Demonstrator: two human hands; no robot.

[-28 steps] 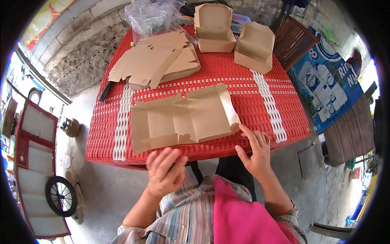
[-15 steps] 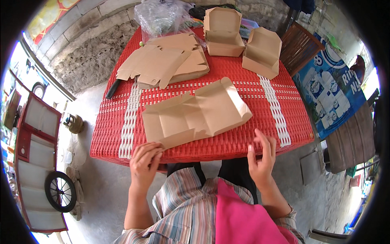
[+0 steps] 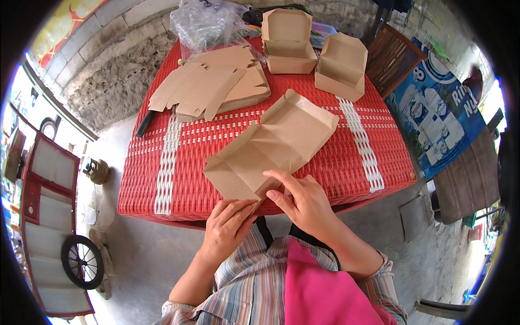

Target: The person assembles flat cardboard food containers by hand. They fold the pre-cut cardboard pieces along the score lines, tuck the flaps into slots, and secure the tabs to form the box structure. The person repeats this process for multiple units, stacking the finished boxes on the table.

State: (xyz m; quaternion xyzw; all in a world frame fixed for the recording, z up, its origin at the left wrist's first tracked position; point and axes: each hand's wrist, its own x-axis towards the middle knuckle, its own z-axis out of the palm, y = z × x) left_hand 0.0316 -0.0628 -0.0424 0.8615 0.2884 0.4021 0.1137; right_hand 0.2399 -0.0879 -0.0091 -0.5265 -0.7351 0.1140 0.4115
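A partly folded brown cardboard food box lies open and slanted near the front of the red woven table. My left hand pinches its near corner, fingers closed together at the edge. Over the box's near side, my right hand is held with thumb and index finger apart; whether it touches the cardboard is hard to tell. Two set-up boxes with raised lids, one box and another box, stand at the back right. A stack of flat cardboard blanks lies at the back left.
The red woven table has white bands. A clear plastic bag sits at its far edge, and a black handle sticks out by the blanks. A wooden chair stands beyond the right side.
The open box has turned, its right part swinging away from me. My left hand has moved right with its near corner. My right hand has come left, over the box's near edge.
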